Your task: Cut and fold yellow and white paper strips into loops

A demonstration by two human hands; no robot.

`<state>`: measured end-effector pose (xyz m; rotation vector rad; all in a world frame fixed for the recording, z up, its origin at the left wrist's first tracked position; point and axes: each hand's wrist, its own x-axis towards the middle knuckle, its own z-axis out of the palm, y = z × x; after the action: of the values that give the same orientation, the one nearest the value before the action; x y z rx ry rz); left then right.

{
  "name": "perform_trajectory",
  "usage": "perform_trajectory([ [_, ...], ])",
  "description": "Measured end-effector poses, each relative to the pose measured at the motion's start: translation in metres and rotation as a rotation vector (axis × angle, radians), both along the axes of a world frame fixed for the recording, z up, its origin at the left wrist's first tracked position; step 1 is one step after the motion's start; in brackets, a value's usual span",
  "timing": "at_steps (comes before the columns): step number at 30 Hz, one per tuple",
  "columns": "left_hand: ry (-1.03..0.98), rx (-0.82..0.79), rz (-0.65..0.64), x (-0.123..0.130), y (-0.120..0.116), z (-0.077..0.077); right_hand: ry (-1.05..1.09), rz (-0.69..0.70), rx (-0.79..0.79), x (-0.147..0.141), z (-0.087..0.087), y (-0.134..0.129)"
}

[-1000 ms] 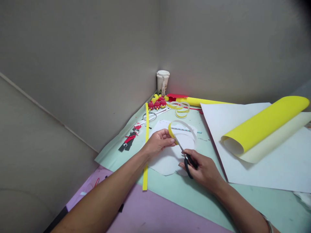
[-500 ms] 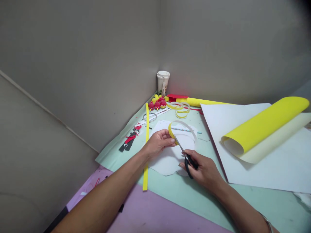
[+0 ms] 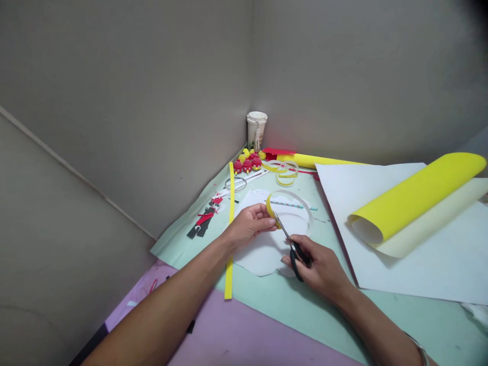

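Note:
Between the thumb and fingers of my left hand (image 3: 253,221) is a yellow corrugated paper strip (image 3: 270,204), its pale-backed length curling round to the right in a loop. My right hand (image 3: 318,264) is closed on black-handled scissors (image 3: 294,253). Their blades reach up to the strip just beside my left fingertips; whether they are parted is hard to make out. Under both hands lies a white paper sheet (image 3: 255,256) with an uneven edge. A blue patterned pencil (image 3: 284,204) rests on it, seen through the loop. A straight yellow strip (image 3: 229,279) passes beneath my left wrist.
A yellow corrugated roll (image 3: 419,195) lies on a large white sheet (image 3: 427,277) at right. Toward the corner are a lidded cup (image 3: 256,129), several red and yellow paper balls (image 3: 247,165) and coiled strips (image 3: 286,178). Black and red scraps (image 3: 202,223) lie left. Grey walls meet behind.
The curled strip has shifted slightly to the right at my left fingertips, and its loop sits a little further right. My hands and the scissors have barely moved.

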<state>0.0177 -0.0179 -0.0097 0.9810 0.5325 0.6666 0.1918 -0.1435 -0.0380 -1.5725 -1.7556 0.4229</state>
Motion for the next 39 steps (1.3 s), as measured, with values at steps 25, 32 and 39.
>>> perform_trajectory([
  [25,0.03,0.032,-0.006,0.0022,-0.0007,-0.0036,-0.107,0.001,0.083,-0.0008,0.0059,-0.0004],
  [32,0.014,0.034,0.001,0.0021,-0.0001,-0.0055,-0.122,-0.003,0.087,0.0,0.0045,-0.0001],
  [39,0.016,0.016,0.007,0.0022,-0.0008,-0.0042,-0.125,-0.005,0.088,-0.0002,0.0039,-0.0007],
])
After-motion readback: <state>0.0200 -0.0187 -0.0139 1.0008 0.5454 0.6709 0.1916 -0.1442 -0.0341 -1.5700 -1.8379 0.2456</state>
